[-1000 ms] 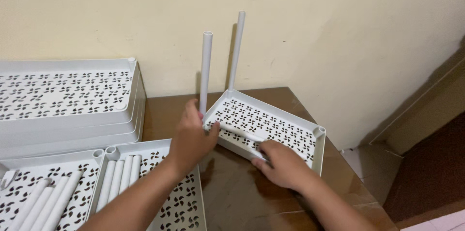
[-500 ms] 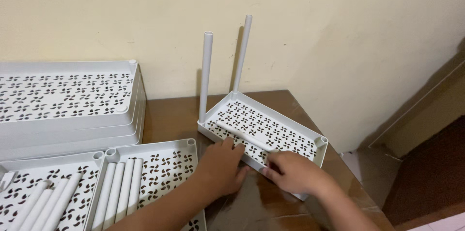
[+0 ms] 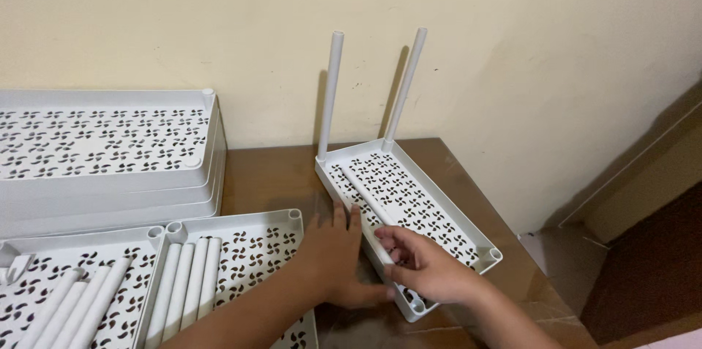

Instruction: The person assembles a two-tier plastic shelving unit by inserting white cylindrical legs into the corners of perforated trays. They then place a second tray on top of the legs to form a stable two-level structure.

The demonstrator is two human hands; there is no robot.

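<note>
head | left hand [image 3: 338, 261] flat, open against perforated plastic tray [image 3: 439, 210] | right hand [image 3: 424, 270] grips smooth white tube [image 3: 365, 206]

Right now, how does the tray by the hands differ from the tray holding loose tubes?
The tray by the hands carries two tubes standing upright in its far corners, with one tube lying inside, gripped by the right hand. The tray holding loose tubes has only tubes lying flat and empty corner sockets. Both are white with pinwheel cutouts.

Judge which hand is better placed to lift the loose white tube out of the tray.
Probably the right hand: its fingers already curl around the near end of the loose tube lying in the tray. The left hand lies flat against the tray's near side wall.
</note>
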